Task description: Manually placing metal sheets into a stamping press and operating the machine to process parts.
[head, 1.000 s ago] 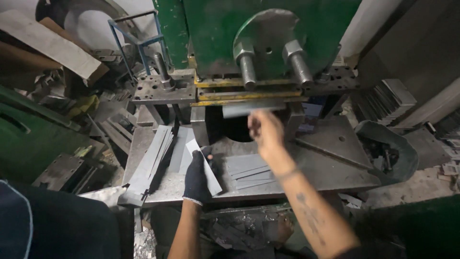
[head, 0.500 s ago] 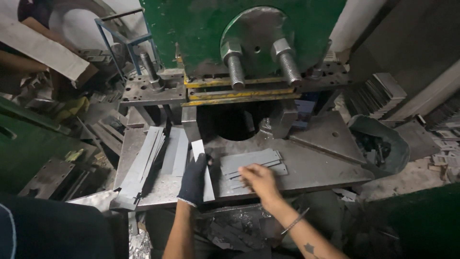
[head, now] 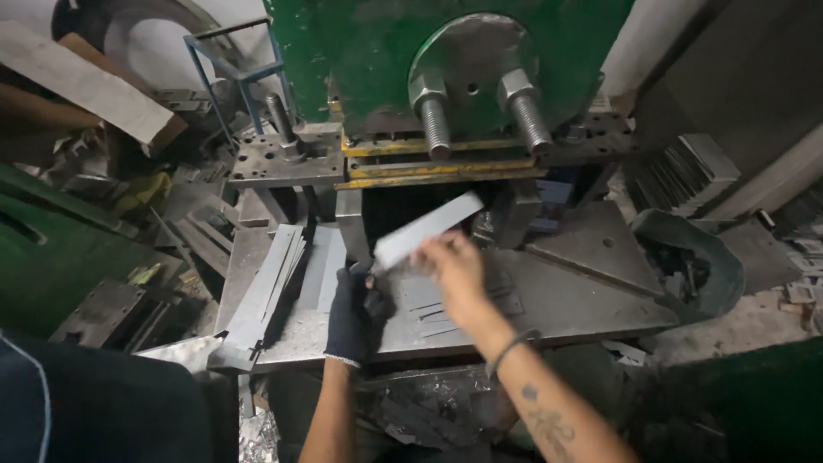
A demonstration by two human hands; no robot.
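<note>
Fingers of our bare right hand (head: 454, 270) pinching a blurred metal strip (head: 426, 229) above the press bed's (head: 591, 300) front edge, our gloved left hand (head: 356, 315) curled there, its grip hard to make out.

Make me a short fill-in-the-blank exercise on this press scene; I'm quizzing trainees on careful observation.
1. The right hand holds a flat metal ____ in front of the green press.
2. The left hand wears a dark ____.
3. Two large threaded ____ stick out of the round plate on the press.
4. A stack of metal strips lies to the ____ of the left hand.

Missing words: strip; glove; bolts; left
</note>
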